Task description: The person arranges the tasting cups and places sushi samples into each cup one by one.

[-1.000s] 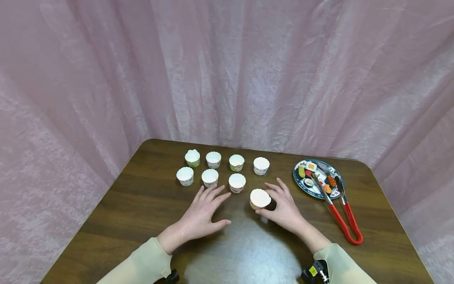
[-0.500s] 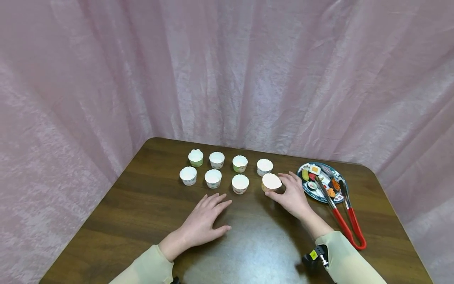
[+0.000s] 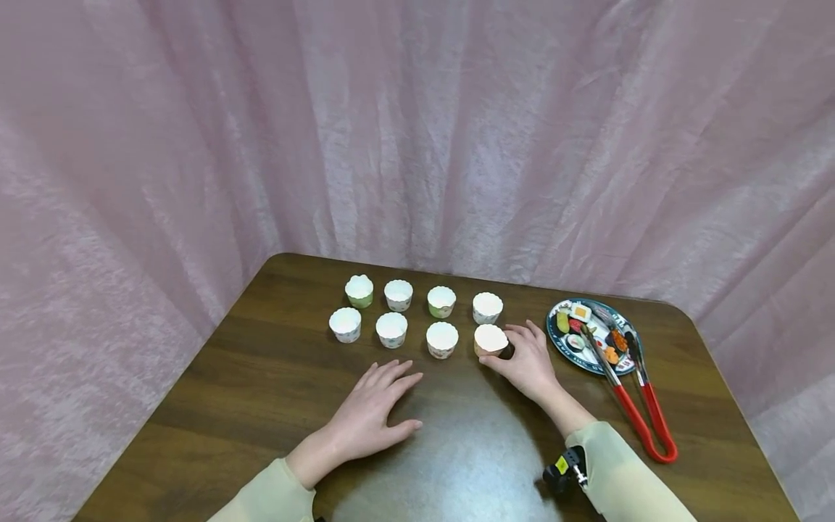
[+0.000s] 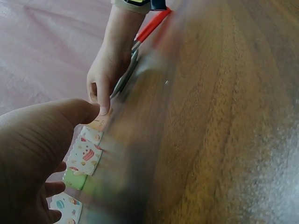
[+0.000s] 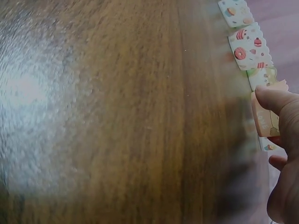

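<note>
My right hand (image 3: 527,368) pinches a peach-orange paper baking cup (image 3: 491,341) between thumb and fingers, at the right end of the near row. The right wrist view shows the thumb on the patterned side of this peach cup (image 5: 265,119). My left hand (image 3: 365,417) has its fingers spread low over the table in front of the near row and holds nothing. Beside the held cup stands a white patterned cup (image 3: 442,341), with a white-and-blue one (image 3: 487,309) behind it. Several white and green cups, such as this green one (image 3: 359,291), complete the two rows.
On the right lies a blue-rimmed plate (image 3: 557,344) with several toy-like sushi pieces. Red-handled tongs (image 3: 629,413) rest across it, handles toward the near side. A pink curtain (image 3: 417,145) hangs behind the brown wooden table (image 3: 248,406).
My right hand has carried the peach cup away from me to the near row's right end, then slightly left. The left hand has drawn back a little from the cups.
</note>
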Demonstrator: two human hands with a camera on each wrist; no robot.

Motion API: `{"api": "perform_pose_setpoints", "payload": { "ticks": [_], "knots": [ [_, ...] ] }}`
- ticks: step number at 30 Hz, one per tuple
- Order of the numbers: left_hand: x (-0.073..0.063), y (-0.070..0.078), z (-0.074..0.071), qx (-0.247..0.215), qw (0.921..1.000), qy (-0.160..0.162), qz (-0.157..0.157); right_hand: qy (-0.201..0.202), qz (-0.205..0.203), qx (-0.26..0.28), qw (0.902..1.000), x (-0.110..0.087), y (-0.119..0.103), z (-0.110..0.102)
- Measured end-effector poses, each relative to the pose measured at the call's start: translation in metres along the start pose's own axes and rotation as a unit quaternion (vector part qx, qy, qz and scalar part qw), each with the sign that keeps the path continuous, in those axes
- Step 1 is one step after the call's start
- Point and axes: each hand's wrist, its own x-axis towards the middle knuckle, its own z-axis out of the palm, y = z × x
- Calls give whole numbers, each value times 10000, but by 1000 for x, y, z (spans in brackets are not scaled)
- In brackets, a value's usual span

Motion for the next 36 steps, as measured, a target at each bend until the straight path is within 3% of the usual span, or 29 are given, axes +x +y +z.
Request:
{"api": "perform_pose_setpoints", "payload": {
  "ticks": [4,20,27,36],
  "knots": [
    [1,-1,2,28,10000,7,26,19,-93,-76,9999,-1,1,1],
    [-1,-2,2,-130,9999,-19,-84,-90,187,-162,9997,-4,2,6],
    [-9,-4,1,-116,9997,222,-15,-110,193,-226,9995,-9,1,12],
    [-2,-4,-10,86,9984,463,304,197,191,-181,9995,-37,-4,-17]
  ]
}}
